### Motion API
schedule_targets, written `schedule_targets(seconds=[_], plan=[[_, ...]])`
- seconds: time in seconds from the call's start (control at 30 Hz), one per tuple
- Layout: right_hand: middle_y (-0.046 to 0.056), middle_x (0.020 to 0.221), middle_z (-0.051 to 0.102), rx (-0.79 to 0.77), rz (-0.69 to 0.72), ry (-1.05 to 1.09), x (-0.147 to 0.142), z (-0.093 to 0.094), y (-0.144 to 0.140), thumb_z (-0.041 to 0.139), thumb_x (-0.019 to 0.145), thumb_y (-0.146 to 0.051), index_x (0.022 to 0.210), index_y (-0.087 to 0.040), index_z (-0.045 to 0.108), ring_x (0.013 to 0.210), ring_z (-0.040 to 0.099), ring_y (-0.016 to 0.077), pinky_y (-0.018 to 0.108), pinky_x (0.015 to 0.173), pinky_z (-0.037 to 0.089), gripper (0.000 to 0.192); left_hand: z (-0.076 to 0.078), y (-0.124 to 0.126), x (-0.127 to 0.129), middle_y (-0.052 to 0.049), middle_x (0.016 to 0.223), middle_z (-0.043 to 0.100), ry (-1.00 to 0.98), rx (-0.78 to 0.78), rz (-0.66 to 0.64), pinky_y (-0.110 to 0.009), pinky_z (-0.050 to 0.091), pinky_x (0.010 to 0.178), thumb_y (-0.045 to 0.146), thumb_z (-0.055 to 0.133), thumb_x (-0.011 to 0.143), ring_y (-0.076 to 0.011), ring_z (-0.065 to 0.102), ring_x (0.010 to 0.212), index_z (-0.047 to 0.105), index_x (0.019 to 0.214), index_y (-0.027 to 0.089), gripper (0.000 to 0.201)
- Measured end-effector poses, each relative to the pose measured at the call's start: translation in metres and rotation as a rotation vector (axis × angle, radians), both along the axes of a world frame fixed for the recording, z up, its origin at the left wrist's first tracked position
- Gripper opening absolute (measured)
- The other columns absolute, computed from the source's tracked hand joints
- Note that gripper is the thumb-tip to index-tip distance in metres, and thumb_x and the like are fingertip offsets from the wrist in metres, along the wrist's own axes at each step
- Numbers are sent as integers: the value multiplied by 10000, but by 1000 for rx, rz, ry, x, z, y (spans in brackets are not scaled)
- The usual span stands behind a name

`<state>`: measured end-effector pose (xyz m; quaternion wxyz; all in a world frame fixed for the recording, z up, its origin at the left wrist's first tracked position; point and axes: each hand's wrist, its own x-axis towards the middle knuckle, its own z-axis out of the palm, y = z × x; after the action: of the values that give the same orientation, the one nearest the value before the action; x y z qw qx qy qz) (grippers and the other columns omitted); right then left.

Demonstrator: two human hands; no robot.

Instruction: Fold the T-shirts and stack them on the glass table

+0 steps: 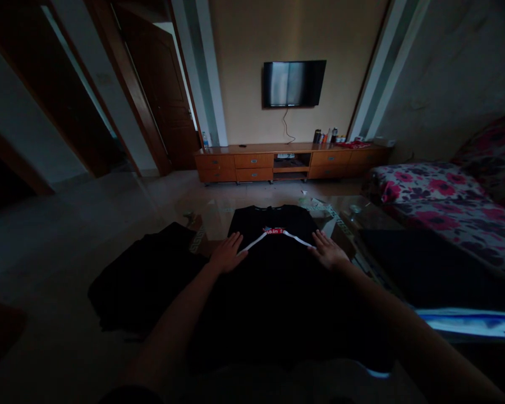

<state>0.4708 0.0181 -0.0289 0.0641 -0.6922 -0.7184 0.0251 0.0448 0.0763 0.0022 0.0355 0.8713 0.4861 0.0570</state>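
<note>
A: What can't you make out here?

B: Plenty. The room is dim. The near half of the black shirt (273,264) melts into shadow, so its hem and sleeves are lost, and the print on its chest is partly folded under; only a few red and white letters show. The glass counter (340,216) under it shows only at its far edge and corners. A dark heap of cloth (147,278) hangs off the left side, and I can't tell what it is.

A: Which way does the shirt lie?

B: Flat on the counter, collar pointing away toward the wooden cabinet (290,163) and the television (294,83), long axis running from the person straight ahead.

A: And the hands?

B: The left hand (227,253) and right hand (329,251) both lie palm down on the shirt, either side of the white stripe, fingers spread flat and gripping nothing. A flowered sofa (441,207) stands to the right.
</note>
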Motion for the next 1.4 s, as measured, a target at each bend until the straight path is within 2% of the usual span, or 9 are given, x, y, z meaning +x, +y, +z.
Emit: schedule_targets(seconds=[0.2, 0.37, 0.47, 0.57, 0.7, 0.87, 1.07, 1.23, 1.4], plan=[[142, 1692, 174, -20, -40, -21, -3, 3, 42, 237, 1026, -600, 1615, -74, 262, 1575, 97, 257, 407, 1266, 167, 789, -2, 42, 6, -122, 1669, 279, -6, 29, 2, -418, 209, 1232, 585, 315, 1017, -263, 240, 1545, 354, 1572, 168, 695], [152, 1674, 249, 29, -46, -70, -13, 13, 42, 259, 1029, -556, 1587, -66, 327, 1561, 175, 268, 403, 1254, 173, 745, 10, 34, 12, -197, 1466, 537, 37, 211, 155, -474, 262, 1167, 580, 416, 976, -358, 424, 1405, 567, 1389, 145, 618], [190, 1604, 383, 171, -87, -136, -22, 26, 27, 315, 1018, -509, 1518, -53, 429, 1507, 279, 310, 449, 1236, 169, 686, 23, 16, 17, -236, 1262, 631, 52, 275, 194, -515, 267, 1135, 564, 409, 979, -395, 468, 1311, 640, 1245, 119, 567], [210, 1425, 552, 271, -122, -172, -33, 41, 5, 293, 1027, -463, 1422, -92, 519, 1338, 455, 344, 504, 1148, 272, 588, 38, -5, 23, -217, 1205, 637, 52, 290, 167, -517, 281, 1111, 514, 398, 995, -384, 481, 1270, 646, 1198, 142, 491], [219, 1294, 596, 283, -267, -138, -44, 60, -27, 286, 1029, -428, 1304, -129, 579, 1208, 524, 350, 508, 1012, 383, 501, 57, -36, 26, -165, 1162, 640, 70, 239, 222, -472, 369, 1032, 400, 427, 991, -329, 545, 1175, 641, 1139, 186, 337], [227, 1298, 574, 137, -485, 35, -39, 74, -68, 357, 989, -431, 1262, -126, 594, 1204, 560, 358, 513, 923, 465, 472, 77, -80, 16, -170, 1184, 630, 110, 176, 286, -457, 424, 991, 298, 521, 911, -326, 559, 1184, 640, 1124, 173, 274], [283, 1335, 547, -13, -622, 176, -13, 72, -121, 450, 902, -385, 1355, -105, 572, 1235, 574, 407, 555, 870, 503, 546, 95, -131, -5, -203, 1274, 632, 59, 30, 448, -433, 493, 955, 365, 524, 907, -331, 599, 1207, 634, 1184, 150, 368], [302, 1345, 555, -138, -614, 175, -2, 63, -159, 487, 887, -396, 1365, -56, 575, 1228, 598, 427, 523, 871, 522, 593, 94, -164, -31, -203, 1197, 704, 26, -137, 528, -343, 540, 859, 389, 536, 912, -288, 703, 1070, 663, 1155, 129, 378], [271, 1355, 581, -58, -449, 104, 9, 42, -184, 494, 928, -396, 1408, -109, 545, 1257, 607, 373, 495, 963, 502, 561, 77, -192, -51, -188, 1161, 736, 44, -217, 543, -299, 543, 837, 355, 595, 888, -275, 718, 1068, 685, 1132, 139, 338]])
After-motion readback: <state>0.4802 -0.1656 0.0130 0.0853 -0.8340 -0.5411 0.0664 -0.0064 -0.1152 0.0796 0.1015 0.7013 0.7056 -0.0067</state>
